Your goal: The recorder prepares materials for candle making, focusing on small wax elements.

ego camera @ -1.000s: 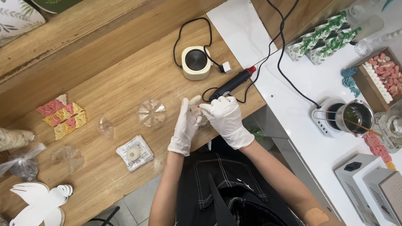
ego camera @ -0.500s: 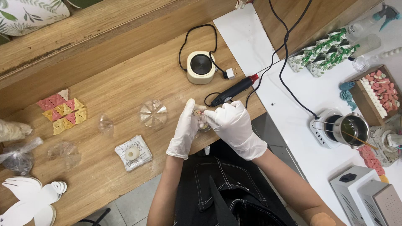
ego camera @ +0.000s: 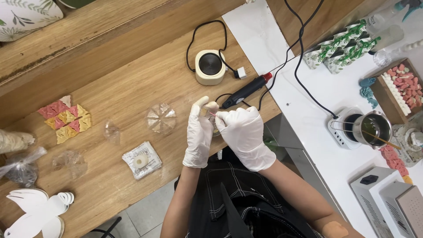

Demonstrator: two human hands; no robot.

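Change: my hands stay together at the table edge as they were half a second ago; the view has shifted slightly, and my left thumb now stands up more.
Left hand [ego camera: 199, 134]: white-gloved, curled around a small clear piece [ego camera: 214, 128], which is mostly hidden.
Right hand [ego camera: 243, 132]: white-gloved, fingers pinched narrow on something thin and reddish at the piece; I cannot tell what it is.
Nearby: a black pen-shaped tool [ego camera: 245, 91] with a red tip lies just beyond my fingers, its cord trailing off; a cream round-topped heater [ego camera: 210, 67] sits farther back.
Left of me: a clear faceted mould [ego camera: 161, 118], a white square packet [ego camera: 141, 160], and pink and yellow triangles [ego camera: 67, 118].
Surface: pale wood table [ego camera: 132, 79], grained.
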